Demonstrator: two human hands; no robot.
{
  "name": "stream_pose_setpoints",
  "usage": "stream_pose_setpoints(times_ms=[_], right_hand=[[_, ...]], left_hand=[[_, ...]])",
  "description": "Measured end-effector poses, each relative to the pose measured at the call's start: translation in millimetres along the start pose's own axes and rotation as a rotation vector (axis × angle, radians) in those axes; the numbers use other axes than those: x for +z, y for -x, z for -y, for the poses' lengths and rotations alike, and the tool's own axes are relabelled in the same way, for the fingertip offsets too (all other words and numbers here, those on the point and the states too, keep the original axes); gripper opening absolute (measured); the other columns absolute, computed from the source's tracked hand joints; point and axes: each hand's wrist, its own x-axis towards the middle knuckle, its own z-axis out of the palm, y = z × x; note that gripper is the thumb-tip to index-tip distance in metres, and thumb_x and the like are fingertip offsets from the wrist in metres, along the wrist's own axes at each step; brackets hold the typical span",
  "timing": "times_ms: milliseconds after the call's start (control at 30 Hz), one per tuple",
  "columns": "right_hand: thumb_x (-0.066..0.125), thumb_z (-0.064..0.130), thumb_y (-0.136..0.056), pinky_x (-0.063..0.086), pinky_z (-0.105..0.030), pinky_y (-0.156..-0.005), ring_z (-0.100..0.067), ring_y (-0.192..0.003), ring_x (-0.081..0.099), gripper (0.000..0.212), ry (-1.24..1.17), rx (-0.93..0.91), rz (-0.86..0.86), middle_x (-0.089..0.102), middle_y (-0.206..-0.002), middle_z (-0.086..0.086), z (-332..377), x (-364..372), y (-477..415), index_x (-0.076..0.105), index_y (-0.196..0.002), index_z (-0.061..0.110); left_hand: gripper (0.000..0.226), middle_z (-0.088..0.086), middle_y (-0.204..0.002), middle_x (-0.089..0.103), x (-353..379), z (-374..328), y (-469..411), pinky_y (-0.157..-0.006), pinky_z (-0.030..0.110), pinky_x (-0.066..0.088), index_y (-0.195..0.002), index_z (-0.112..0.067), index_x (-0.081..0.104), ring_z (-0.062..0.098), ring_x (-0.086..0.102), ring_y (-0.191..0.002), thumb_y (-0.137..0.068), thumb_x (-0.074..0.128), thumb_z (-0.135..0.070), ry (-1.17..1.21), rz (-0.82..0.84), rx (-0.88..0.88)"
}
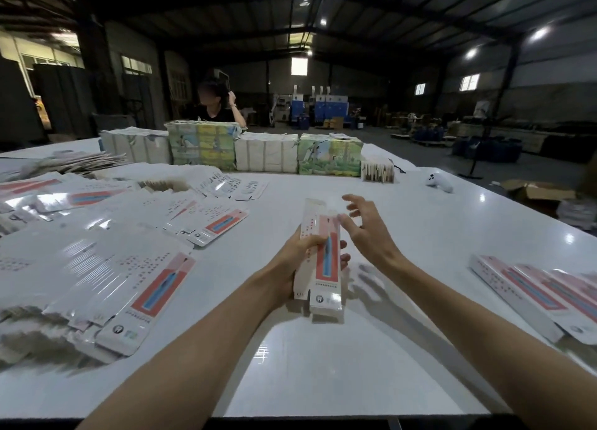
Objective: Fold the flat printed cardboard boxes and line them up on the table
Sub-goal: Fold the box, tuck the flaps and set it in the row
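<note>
the fingers (344, 257) of the left hand (298, 261) are clamped round a long, narrow cardboard box (326, 268). the thumb lies across its white side panel and the fingertips show past its glossy red-and-pink front. the box is held above the desk (323, 365) at the centre of the frame, partly squared up, with its near end flaps loose. the right hand (368, 232) hangs just beside the box's upper right edge, fingers apart and holding nothing. whether a fingertip touches the card cannot be told.

the desk top is white, smooth and shiny. at the left of the frame, flat boxes (155, 284) of the same shiny print lie in a loose, overlapping spread. at the right edge, folded boxes (533, 290) lie side by side in a row. along the far side stand blocky bundles (200, 148), some plain white, some printed in green and yellow. on the floor at the right is an open brown carton (536, 192), its contents unclear.
</note>
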Motion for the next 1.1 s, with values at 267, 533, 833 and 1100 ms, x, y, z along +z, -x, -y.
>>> stream_pose_setpoints(times_ms=[267, 533, 833, 1100], right_hand=[[0.049, 0.03, -0.111, 0.055, -0.018, -0.091, -0.018, -0.122, 0.06, 0.034, -0.078, -0.027, 0.086, 0.05, -0.131, -0.003, -5, 30, 8, 0.057, -0.143, 0.023], [0.058, 0.032, -0.107, 0.063, -0.029, -0.064, -0.019, -0.087, 0.077, 0.018, -0.302, 0.126, 0.142, 0.067, -0.111, -0.012, -4, 19, 10, 0.059, -0.115, 0.016], [0.054, 0.016, -0.107, 0.048, -0.044, -0.107, -0.027, -0.098, 0.065, 0.024, -0.81, 0.32, 0.314, 0.067, -0.093, -0.01, -1, -5, 5, 0.067, -0.11, -0.004], [0.063, 0.018, -0.103, 0.057, -0.031, -0.076, -0.027, -0.099, 0.064, 0.026, -0.922, 0.362, 0.217, 0.067, -0.104, -0.012, 11, 6, 8, 0.059, -0.127, 0.01]], left_hand=[[0.055, 0.008, -0.088, 0.078, 4, -7, 6, -0.065, 0.03, 0.061, -0.11, -0.021, 0.072, 0.022, 0.077, -0.071, -0.105, 0.038, -0.065, -0.219, -0.14, 0.027], [0.065, 0.023, -0.111, 0.075, 2, -1, 8, -0.094, 0.056, 0.06, -0.121, -0.016, 0.072, 0.048, 0.073, -0.103, -0.106, 0.034, -0.066, -0.064, -0.124, -0.065], [0.067, 0.017, -0.113, 0.076, 7, -3, 11, -0.071, 0.04, 0.062, -0.131, -0.009, 0.064, 0.033, 0.076, -0.086, -0.105, 0.038, -0.065, -0.034, 0.012, -0.092], [0.06, 0.012, -0.09, 0.06, 12, -1, 7, -0.061, 0.031, 0.056, -0.13, -0.008, 0.054, 0.018, 0.057, -0.063, -0.107, 0.038, -0.062, 0.134, -0.015, -0.073]])
